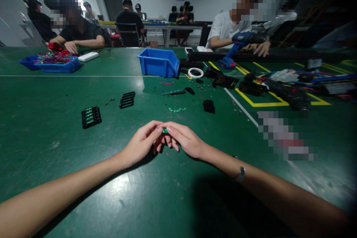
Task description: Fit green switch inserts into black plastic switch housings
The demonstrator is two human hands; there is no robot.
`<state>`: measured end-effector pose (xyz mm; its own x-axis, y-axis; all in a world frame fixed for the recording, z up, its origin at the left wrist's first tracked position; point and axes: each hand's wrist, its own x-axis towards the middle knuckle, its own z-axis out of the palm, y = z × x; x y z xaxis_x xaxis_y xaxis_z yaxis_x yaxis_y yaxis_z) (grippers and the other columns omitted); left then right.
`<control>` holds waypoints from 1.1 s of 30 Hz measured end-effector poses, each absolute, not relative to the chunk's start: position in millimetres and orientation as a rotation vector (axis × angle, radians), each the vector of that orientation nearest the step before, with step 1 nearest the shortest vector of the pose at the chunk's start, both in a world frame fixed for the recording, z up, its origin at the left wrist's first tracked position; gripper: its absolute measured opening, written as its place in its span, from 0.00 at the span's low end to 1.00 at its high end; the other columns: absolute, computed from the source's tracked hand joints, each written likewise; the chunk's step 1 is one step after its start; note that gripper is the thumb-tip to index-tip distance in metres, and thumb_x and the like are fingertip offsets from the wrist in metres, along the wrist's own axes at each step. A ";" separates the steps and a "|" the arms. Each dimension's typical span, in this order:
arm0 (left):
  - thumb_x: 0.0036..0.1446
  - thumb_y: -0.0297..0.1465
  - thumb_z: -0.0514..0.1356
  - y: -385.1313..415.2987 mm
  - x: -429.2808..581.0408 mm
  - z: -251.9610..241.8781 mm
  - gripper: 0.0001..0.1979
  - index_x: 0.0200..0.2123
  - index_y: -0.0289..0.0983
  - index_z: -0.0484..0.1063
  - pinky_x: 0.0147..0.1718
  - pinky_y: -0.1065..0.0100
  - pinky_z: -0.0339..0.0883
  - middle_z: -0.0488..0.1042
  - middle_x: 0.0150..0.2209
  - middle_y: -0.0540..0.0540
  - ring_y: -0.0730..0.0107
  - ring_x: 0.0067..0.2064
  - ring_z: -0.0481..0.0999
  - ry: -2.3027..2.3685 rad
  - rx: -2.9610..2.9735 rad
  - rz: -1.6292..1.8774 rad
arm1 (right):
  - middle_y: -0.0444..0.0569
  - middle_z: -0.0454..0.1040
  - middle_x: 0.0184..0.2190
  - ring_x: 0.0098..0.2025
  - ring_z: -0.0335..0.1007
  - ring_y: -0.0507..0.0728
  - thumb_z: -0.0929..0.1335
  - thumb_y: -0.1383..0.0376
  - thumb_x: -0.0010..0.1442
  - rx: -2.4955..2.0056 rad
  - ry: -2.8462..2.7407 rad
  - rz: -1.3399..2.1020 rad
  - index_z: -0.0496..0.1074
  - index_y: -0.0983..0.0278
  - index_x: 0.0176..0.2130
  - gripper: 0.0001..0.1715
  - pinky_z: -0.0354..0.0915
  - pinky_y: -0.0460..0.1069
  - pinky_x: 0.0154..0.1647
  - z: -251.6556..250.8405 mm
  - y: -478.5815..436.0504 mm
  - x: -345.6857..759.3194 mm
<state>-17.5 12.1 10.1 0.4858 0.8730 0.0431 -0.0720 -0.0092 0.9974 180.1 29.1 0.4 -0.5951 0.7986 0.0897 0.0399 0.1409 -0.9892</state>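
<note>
Pinched by the left hand (pixel 142 140) at nine o'clock and the right hand (pixel 190 141) at three, the small green piece (pixel 164 131) seems light, stiff, maybe fragile, best held by its ends.

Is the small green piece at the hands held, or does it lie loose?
Held: the left hand and right hand close on the green piece from both sides. Whether it touches the table, I cannot tell.

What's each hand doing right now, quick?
Left hand: closed, pinching one end of a small green piece.
Right hand: closed, pinching the other end of the same piece.
</note>
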 end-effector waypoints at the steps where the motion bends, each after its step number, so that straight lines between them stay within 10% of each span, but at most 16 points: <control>1: 0.71 0.42 0.53 11.9 -17.3 10.5 0.19 0.53 0.33 0.68 0.24 0.73 0.65 0.76 0.34 0.45 0.75 0.26 0.72 0.771 1.387 0.877 | 0.44 0.68 0.30 0.23 0.64 0.48 0.59 0.55 0.75 -0.809 -1.783 1.515 0.69 0.67 0.56 0.22 0.62 0.42 0.20 0.3 29.0 180.1; 33: 0.72 0.41 0.52 12.9 -18.5 13.3 0.16 0.49 0.34 0.67 0.21 0.76 0.59 0.74 0.31 0.47 0.78 0.23 0.67 0.754 1.441 0.843 | 0.43 0.68 0.28 0.25 0.64 0.49 0.59 0.54 0.75 -0.805 -1.810 1.516 0.69 0.66 0.58 0.23 0.62 0.42 0.21 -4.3 28.3 182.1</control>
